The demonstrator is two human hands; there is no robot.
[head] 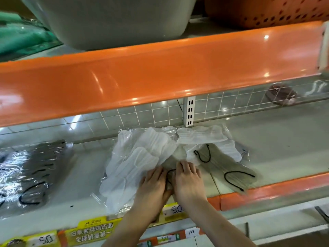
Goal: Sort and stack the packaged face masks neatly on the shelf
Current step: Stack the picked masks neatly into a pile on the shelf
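Currently, head view: both hands lie side by side on the shelf [277,139], at the near end of a grey mask pack [235,177] with black ear loops. The left hand [153,182] rests fingers forward, lightly bent, on the seam between the white packs [138,163] and the grey pack; whether it pinches film cannot be told. The right hand [188,177] presses on the grey pack's near-left end with fingers fairly straight and spread, holding nothing visibly.

Grey pack: it lies directly under and to the right of the fingertips. Its long axis runs diagonally, from the hands toward the right front lip of the shelf; its far end points right and slightly toward the viewer. The right hand is the nearer one to its body.

White packs: they fan out left and behind the hands, long axes running from near-left to far-right, overlapping each other and the grey pack's upper edge.

A separate dark pile [33,175] sits well apart at left.

Judgement: the next move requires sliding the grey pack free toward the right.
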